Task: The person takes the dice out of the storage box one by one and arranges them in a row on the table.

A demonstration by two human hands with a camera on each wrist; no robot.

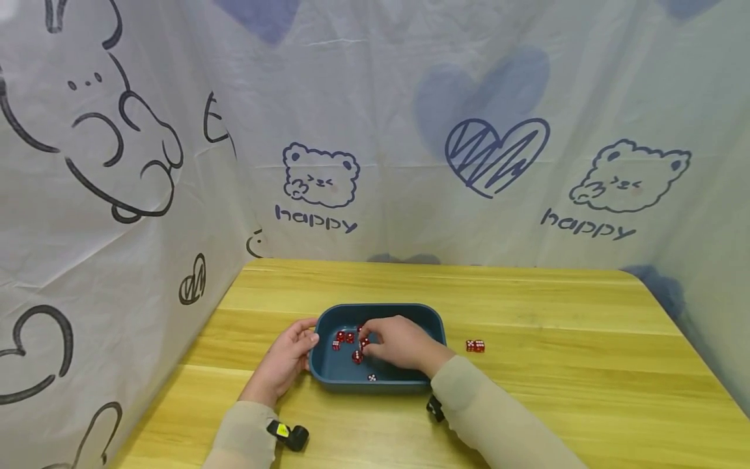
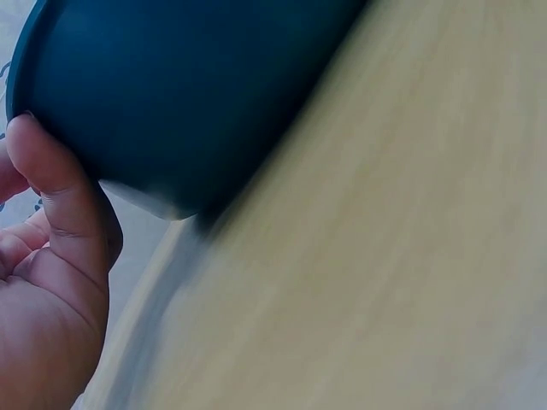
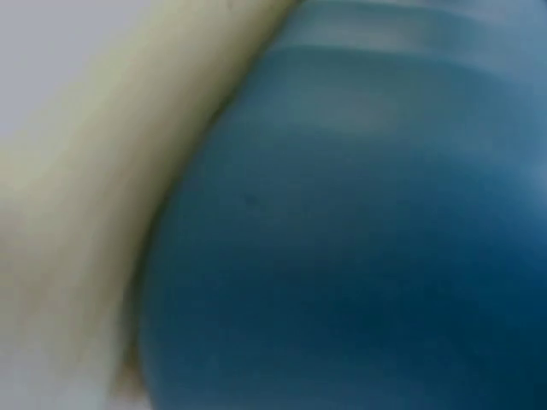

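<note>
A dark blue-green rectangular plastic basin with rounded corners stands on the table. My left hand grips its left end, thumb at the rim and fingers along the outside; the left wrist view shows the thumb against the wall. Inside the basin, my right hand reaches down with curled fingers and pinches a red die at the fingertips. Several other red dice with white pips lie on the basin floor, most left of that hand. The right wrist view holds only the basin's blurred outer wall.
Two red dice sit side by side on the yellow wood-grain table, right of the basin. A white printed cloth hangs behind the table and at both sides. Black straps with small cameras are on both wrists.
</note>
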